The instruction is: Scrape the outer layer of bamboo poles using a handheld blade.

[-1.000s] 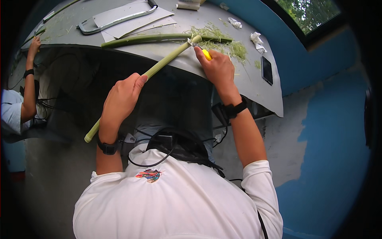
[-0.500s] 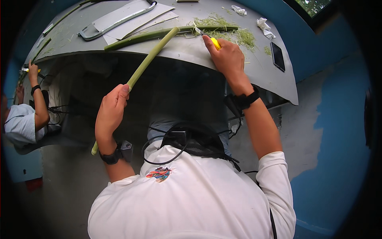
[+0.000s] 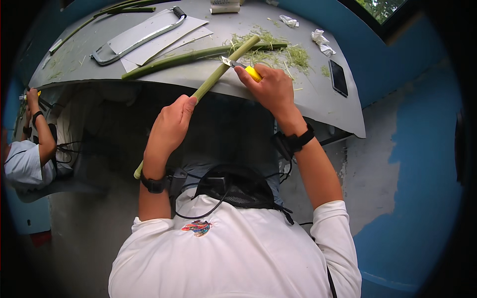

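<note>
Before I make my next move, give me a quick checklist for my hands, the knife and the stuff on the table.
1. Left hand gripping the pale green stalk: ok, closed around it.
2. Right hand holding the yellow-handled knife: ok, closed on the handle.
3. Left hand apart from the blade: ok, a length of bare stalk shows between them.
4. Blade touching the stalk: cannot tell; it overlaps the stalk in this view, but contact is unclear.
5. Table beyond the knife free of shavings: not ok, they lie scattered around the darker stalk.
6. Phone apart from the knife: ok, it lies farther right.
</note>
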`<state>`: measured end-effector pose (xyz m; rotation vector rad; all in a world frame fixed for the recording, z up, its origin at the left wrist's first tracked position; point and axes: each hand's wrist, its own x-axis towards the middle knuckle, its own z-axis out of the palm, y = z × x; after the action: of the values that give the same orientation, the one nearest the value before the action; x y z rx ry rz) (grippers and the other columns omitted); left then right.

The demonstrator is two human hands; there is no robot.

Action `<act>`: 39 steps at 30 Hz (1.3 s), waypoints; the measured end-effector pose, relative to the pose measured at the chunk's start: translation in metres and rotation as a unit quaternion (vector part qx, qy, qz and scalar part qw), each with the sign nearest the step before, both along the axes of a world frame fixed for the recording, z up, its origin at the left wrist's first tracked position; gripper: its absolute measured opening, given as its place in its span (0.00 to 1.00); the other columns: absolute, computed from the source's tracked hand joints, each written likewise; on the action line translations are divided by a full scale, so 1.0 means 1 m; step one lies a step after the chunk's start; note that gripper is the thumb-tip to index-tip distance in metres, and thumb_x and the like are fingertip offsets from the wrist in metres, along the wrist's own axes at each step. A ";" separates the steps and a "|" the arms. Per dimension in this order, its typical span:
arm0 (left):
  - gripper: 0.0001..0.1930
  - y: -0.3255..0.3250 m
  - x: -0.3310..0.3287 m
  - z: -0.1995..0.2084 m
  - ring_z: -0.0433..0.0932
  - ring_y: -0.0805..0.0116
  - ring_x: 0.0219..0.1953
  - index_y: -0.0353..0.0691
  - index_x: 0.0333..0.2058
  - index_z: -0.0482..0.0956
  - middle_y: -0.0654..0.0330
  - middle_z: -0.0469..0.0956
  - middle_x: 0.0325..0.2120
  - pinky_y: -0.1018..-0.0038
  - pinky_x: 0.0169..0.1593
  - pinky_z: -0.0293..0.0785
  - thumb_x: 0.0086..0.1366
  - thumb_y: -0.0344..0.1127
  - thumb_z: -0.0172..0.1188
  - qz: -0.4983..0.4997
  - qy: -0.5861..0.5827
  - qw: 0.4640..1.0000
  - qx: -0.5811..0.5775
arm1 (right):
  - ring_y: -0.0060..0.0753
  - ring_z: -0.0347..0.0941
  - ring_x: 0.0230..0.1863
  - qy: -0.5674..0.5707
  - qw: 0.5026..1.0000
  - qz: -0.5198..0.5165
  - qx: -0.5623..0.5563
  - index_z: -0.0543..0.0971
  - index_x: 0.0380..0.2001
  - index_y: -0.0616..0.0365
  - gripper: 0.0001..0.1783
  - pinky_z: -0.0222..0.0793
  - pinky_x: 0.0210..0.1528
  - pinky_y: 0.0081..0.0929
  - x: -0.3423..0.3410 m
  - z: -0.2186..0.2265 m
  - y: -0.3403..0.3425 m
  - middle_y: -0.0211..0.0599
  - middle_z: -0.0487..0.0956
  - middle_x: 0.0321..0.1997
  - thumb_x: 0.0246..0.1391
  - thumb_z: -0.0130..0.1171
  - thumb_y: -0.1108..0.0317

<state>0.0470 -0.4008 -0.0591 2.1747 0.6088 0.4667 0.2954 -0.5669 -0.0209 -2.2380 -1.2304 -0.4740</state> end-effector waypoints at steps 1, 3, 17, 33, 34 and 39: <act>0.32 -0.001 0.000 0.000 0.69 0.61 0.26 0.34 0.37 0.74 0.57 0.69 0.23 0.62 0.34 0.68 0.91 0.60 0.46 0.007 0.003 1.000 0.008 | 0.60 0.82 0.24 -0.003 1.000 -0.005 -0.007 0.82 0.21 0.56 0.42 0.76 0.28 0.52 -0.001 0.000 0.000 0.48 0.80 0.19 0.69 0.64 0.25; 0.32 -0.003 0.003 0.000 0.69 0.62 0.26 0.35 0.37 0.74 0.57 0.70 0.23 0.62 0.35 0.69 0.91 0.60 0.46 0.010 0.002 1.000 0.005 | 0.61 0.84 0.25 -0.005 1.000 -0.023 -0.019 0.84 0.21 0.55 0.42 0.78 0.29 0.53 -0.001 0.001 0.002 0.49 0.83 0.20 0.68 0.64 0.24; 0.34 0.015 -0.009 0.008 0.68 0.70 0.28 0.37 0.34 0.73 0.64 0.68 0.24 0.67 0.36 0.69 0.91 0.63 0.44 -0.033 0.020 0.993 -0.114 | 0.66 0.86 0.30 0.025 0.996 -0.078 -0.030 0.86 0.24 0.55 0.42 0.81 0.33 0.56 0.000 0.004 0.004 0.55 0.84 0.23 0.68 0.62 0.23; 0.32 0.009 -0.064 0.009 0.69 0.61 0.27 0.34 0.35 0.74 0.56 0.69 0.23 0.62 0.35 0.69 0.91 0.59 0.47 0.013 0.042 0.999 -0.025 | 0.65 0.82 0.27 0.015 0.997 -0.074 0.002 0.81 0.22 0.58 0.45 0.76 0.32 0.55 0.002 -0.002 0.004 0.53 0.79 0.20 0.71 0.60 0.23; 0.32 0.009 -0.063 0.008 0.68 0.68 0.27 0.35 0.34 0.73 0.61 0.68 0.23 0.65 0.34 0.68 0.91 0.59 0.47 0.013 0.040 0.999 -0.027 | 0.64 0.81 0.26 0.012 0.998 -0.055 -0.003 0.80 0.21 0.58 0.45 0.75 0.31 0.55 0.002 -0.001 0.002 0.52 0.79 0.19 0.71 0.60 0.23; 0.31 0.002 -0.034 0.007 0.68 0.53 0.25 0.33 0.36 0.74 0.51 0.69 0.23 0.59 0.34 0.69 0.91 0.59 0.47 0.040 0.020 0.999 0.020 | 0.62 0.80 0.24 0.008 1.000 -0.006 -0.022 0.79 0.20 0.57 0.44 0.74 0.30 0.53 -0.002 0.004 0.001 0.50 0.77 0.18 0.69 0.63 0.24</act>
<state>0.0131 -0.3988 -0.0522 2.2094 0.7154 0.4815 0.2930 -0.5660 -0.0171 -2.2830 -1.2318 -0.4363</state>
